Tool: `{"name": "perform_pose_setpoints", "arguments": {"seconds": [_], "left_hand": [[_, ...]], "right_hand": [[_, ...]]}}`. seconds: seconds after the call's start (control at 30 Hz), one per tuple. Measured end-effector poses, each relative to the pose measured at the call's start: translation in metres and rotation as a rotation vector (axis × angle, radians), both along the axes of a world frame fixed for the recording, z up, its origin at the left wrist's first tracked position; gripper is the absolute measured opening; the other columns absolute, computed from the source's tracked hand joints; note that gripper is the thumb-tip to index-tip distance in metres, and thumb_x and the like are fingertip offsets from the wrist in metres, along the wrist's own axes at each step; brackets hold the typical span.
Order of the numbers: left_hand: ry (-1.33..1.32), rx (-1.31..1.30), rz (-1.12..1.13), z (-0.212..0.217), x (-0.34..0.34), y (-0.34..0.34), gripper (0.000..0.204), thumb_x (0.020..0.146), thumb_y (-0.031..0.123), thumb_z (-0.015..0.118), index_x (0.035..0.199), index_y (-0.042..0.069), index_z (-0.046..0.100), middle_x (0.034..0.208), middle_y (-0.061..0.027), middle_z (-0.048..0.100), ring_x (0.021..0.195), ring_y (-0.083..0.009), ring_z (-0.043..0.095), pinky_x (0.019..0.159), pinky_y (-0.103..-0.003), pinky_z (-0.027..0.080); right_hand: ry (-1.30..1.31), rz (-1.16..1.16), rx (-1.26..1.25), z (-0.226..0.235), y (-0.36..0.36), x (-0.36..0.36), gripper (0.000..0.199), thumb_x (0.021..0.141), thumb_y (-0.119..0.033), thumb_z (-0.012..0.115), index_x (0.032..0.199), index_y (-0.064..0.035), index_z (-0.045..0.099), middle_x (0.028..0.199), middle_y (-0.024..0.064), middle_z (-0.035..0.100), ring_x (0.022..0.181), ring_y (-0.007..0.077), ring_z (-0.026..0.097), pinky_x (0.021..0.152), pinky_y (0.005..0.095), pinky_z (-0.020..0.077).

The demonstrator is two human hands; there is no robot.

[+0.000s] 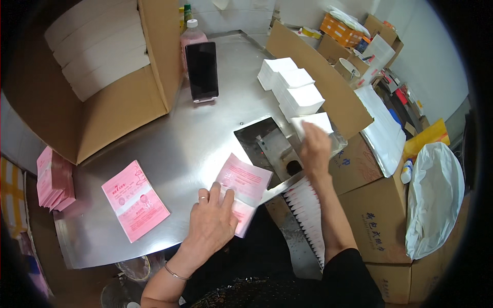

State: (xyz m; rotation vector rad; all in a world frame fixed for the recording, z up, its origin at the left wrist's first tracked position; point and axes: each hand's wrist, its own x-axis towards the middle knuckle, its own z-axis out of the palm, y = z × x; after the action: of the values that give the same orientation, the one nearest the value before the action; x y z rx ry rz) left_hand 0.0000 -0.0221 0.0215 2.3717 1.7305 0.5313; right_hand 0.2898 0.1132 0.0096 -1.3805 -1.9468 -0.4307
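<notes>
My left hand [213,220], a ring on one finger, holds a pink printed plastic bag [245,177] at the table's front edge; its thumb is hidden. My right hand [316,151] reaches across the opening in the table to the nearest white paper napkins [316,122]. Its fingers are closed at their near edge, with the fingertips partly hidden. Behind these stand several stacks of white napkins [295,92] in a row. To the left of my left hand, a pile of pink printed bags [135,200] lies flat on the metal table [169,154].
A large open cardboard box [123,110] with white paper stacks stands at the left. A phone [202,72] leans upright before a pink bottle [191,37]. Pink packs [54,179] sit at the left edge. Cartons [382,223] and a white plastic bag [435,200] are on the right.
</notes>
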Motion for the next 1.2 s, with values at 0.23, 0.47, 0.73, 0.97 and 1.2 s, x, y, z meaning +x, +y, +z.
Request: {"name": "perform_pose_setpoints", "arguments": {"seconds": [0.23,0.47,0.73,0.97,1.2], "left_hand": [[-0.017,0.079,0.054,-0.002,-0.017,0.003,0.075,0.068,0.021,0.080,0.135,0.006,0.051,0.111,-0.0206,0.050,0.096,-0.0372,0.053,0.074,-0.046,0.049],[-0.131,0.083,0.041,0.009,0.010,-0.013,0.070,0.079,0.012,0.074,0.143,0.004,0.048,0.099,-0.0152,0.056,0.087,-0.0311,0.056,0.072,-0.042,0.047],[-0.336,0.245,-0.020,-0.010,-0.050,-0.032,0.021,0.065,-0.005,0.065,0.082,0.005,0.057,0.103,-0.0148,0.057,0.096,-0.0348,0.055,0.080,-0.046,0.043],[0.135,0.142,0.615,-0.008,-0.140,-0.053,0.035,0.068,0.002,0.057,0.102,0.006,0.056,0.117,-0.0197,0.054,0.115,-0.0395,0.048,0.110,-0.058,0.028],[0.078,0.142,0.381,0.017,-0.120,-0.049,0.029,0.080,0.000,0.059,0.108,0.003,0.057,0.095,-0.0152,0.056,0.093,-0.0355,0.053,0.098,-0.050,0.038]], "right_hand": [[-0.141,0.793,-0.054,-0.010,-0.127,-0.127,0.023,0.089,-0.011,0.058,0.109,-0.0007,0.064,0.106,0.0194,0.064,0.104,0.0363,0.065,0.107,0.0619,0.0400],[-0.206,0.179,-0.473,-0.044,-0.003,-0.131,0.021,0.087,-0.013,0.055,0.102,-0.0049,0.068,0.102,0.0173,0.068,0.100,0.0343,0.065,0.105,0.0731,0.0284],[-0.297,0.050,-0.682,-0.016,-0.009,-0.063,0.017,0.088,-0.009,0.056,0.091,-0.0002,0.070,0.075,0.0201,0.067,0.070,0.0407,0.068,0.063,0.0497,0.0548],[-0.279,-0.302,0.005,0.004,0.011,0.004,0.016,0.090,-0.017,0.063,0.098,-0.0040,0.068,0.090,0.0126,0.062,0.092,0.0302,0.059,0.082,0.0455,0.0426],[-0.106,-0.239,-0.059,-0.004,0.021,0.016,0.020,0.092,-0.017,0.062,0.084,-0.0004,0.069,0.087,0.0140,0.061,0.091,0.0325,0.058,0.076,0.0462,0.0454]]}}
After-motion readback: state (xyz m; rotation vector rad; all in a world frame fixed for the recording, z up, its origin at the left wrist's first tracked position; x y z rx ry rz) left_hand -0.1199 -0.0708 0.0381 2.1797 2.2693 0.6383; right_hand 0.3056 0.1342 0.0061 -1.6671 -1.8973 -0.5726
